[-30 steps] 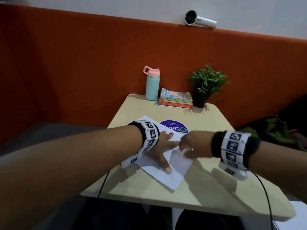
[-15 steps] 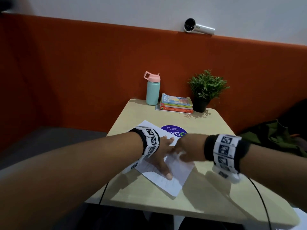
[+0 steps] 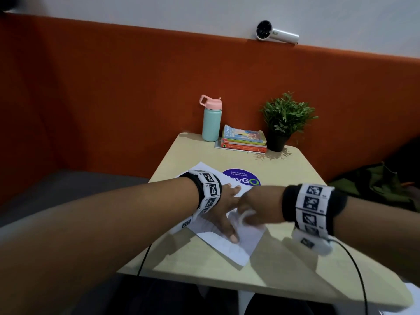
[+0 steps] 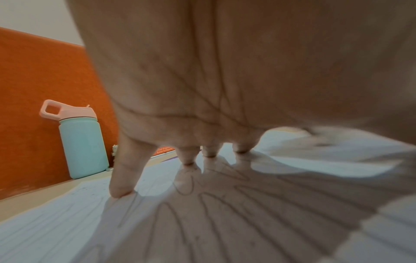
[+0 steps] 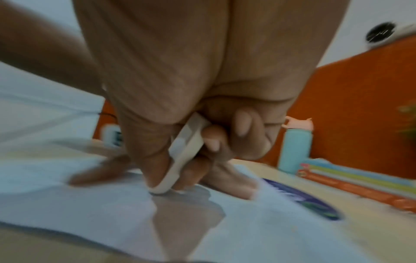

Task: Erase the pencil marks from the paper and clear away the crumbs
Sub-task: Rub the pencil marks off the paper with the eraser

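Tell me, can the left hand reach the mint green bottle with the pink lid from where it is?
Probably yes. The left hand lies flat on the white paper, holding nothing, and bare tabletop lies between it and the mint green bottle with the pink lid. But lifting it would leave the paper loose.

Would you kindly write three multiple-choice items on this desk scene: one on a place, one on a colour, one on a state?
1. Where is the bottle?
A. Left of the books
B. On the paper
C. Right of the plant

2. What colour is the bottle's lid?
A. Black
B. Pink
C. Yellow

3. What is the right hand doing?
A. Lying flat
B. Gripping the eraser
C. Lifting the plant

Key: 1 A, it stands at the books' left end; 2 B, pink lid over a teal body; 3 B, the fingers curl round the eraser, its tip on the paper.
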Demonstrator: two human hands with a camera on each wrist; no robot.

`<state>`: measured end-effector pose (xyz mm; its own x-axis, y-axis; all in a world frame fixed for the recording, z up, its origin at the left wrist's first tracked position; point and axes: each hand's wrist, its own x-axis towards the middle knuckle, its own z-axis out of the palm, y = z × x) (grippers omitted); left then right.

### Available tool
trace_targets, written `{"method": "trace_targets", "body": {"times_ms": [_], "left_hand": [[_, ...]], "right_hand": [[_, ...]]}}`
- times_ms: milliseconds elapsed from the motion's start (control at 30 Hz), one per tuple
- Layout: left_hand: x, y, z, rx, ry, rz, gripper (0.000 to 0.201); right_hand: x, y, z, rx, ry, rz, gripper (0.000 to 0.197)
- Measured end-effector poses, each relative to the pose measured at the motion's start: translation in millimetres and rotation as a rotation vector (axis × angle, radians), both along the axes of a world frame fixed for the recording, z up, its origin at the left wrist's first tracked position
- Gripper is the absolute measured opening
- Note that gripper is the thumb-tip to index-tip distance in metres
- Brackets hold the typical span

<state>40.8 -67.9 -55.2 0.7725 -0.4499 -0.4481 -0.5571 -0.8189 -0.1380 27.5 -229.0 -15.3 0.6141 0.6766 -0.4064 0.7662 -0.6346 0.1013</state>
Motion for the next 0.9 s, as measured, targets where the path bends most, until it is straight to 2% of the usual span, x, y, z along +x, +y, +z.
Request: {"method": "trace_targets", "body": {"times_ms": [133,267,333,467,567,633,800,900], "left_hand": [[-2,4,10,0.008,0.046,0.029,0.124],[-4,16,16,0.076,0.067,0.027,0.121],[-5,19,14,0.075,0.064,0.026,0.121],[-6,19,13,0.059,0.062,0.031,0.121],[-5,19,12,0.070,0.058,0.026,0.122],[-4,18,12,0.077,0.055,0.025,0.122],[-8,19,13,0.044,0.061,0.034,0.120],[-5,19,12,0.041,0.068,0.029,0.121]], "right_hand": [[36,-15,10,-0.075,-0.111,-0.132,0.030],[33,-15,7,-0.055,-0.116,-0.170,0.029],[21,-13,3,-0.024,-0.105,-0.145,0.029],[-8,-4,-5,0.040,0.026,-0.012,0.011],[17,-9,1,0.009,-0.055,-0.092,0.027],[28,-12,4,0.006,-0.110,-0.150,0.031],[-11,4,-3,0.013,0.053,-0.003,0.027],[12,0,5,-0.040,-0.050,-0.044,0.031]]}}
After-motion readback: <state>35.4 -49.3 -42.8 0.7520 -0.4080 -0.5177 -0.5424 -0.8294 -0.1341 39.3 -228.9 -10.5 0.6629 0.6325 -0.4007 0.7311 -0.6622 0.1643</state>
